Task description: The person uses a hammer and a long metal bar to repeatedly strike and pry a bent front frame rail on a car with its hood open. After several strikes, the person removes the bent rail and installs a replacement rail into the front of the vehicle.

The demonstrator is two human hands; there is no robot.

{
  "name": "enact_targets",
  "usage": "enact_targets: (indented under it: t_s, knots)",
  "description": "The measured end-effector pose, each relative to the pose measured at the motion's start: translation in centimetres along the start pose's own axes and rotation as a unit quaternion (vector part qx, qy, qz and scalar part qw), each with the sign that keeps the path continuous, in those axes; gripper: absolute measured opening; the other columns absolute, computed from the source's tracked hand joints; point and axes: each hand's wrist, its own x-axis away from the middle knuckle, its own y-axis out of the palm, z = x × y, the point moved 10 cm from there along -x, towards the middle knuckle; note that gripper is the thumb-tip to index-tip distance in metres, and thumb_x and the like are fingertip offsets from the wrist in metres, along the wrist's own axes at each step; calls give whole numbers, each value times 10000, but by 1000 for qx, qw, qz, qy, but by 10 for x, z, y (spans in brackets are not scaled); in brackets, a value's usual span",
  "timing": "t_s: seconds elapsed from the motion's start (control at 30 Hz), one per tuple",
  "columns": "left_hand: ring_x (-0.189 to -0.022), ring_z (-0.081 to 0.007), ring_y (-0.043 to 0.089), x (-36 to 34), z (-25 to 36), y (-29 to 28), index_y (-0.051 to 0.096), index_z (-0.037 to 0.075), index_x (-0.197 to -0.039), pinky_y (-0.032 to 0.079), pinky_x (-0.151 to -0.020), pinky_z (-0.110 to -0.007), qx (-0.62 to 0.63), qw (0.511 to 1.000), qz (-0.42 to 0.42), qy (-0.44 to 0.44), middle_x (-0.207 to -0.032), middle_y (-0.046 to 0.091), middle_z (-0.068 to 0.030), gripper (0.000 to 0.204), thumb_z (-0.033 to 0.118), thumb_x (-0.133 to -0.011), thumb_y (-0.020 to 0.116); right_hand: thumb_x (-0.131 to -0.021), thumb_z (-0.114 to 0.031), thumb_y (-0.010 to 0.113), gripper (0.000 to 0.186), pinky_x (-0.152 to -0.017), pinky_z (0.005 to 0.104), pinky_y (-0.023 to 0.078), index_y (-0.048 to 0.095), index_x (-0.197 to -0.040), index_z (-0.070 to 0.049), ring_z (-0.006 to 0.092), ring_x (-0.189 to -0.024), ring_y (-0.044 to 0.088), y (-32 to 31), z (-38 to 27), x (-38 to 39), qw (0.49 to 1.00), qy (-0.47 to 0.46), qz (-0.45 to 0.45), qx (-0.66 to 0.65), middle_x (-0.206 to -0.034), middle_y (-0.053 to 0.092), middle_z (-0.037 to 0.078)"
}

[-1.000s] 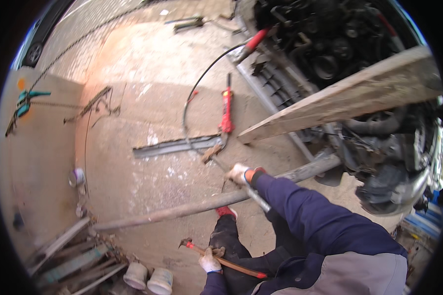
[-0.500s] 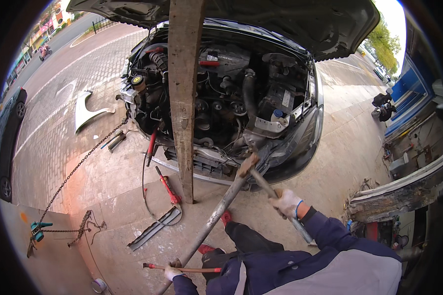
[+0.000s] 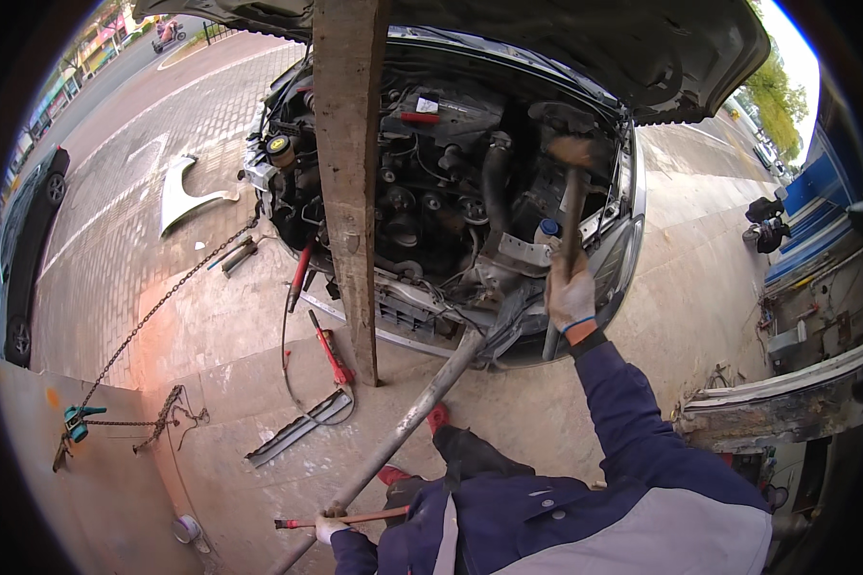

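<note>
Aiming squarely should serve the right hand [image 3: 571, 299], fingers closed round the hammer [image 3: 572, 216] near the car's [image 3: 616, 273] front corner (the left hand [image 3: 329, 530] curls round a red-tipped tool [image 3: 376, 517]).

Location type: roadside vehicle body-repair workshop, open-air. Indicators: a car [image 3: 508, 192] stands at 12 o'clock, hood [image 3: 585, 53] raised, engine bay [image 3: 422, 206] exposed. A loose white fender [image 3: 174, 196] lies on block paving [image 3: 115, 230] at 10 o'clock, with a street [image 3: 110, 72] beyond. A chain [image 3: 150, 321] spans the ground at 9 o'clock. A red hydraulic hand pump [image 3: 334, 359] rests at 8 o'clock; a hammer [image 3: 573, 206] is held at 2 o'clock.
</note>
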Motion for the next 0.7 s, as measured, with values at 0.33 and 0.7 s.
enact_targets:
  t_s: [0.33,0.7]
  knots:
    - [-715,-272,672,-23,-9,-48,597,23,-1005,617,-665,-362,58,997,50,7,-865,626,-94,285,296,-961,662,-1093,-435,622,360,-350,318,360,607,-1068,-77,125,-395,447,-78,-41,-66,986,93,-60,-126,-631,518,-11]
    - [-595,-214,573,-27,-17,-38,524,41,-868,570,-588,-358,54,998,-14,25,-708,517,-38,197,181,-940,643,-1099,-470,598,433,-447,393,428,625,-1109,-38,187,-489,571,-1,-19,-53,994,79,-56,-40,-688,614,49]
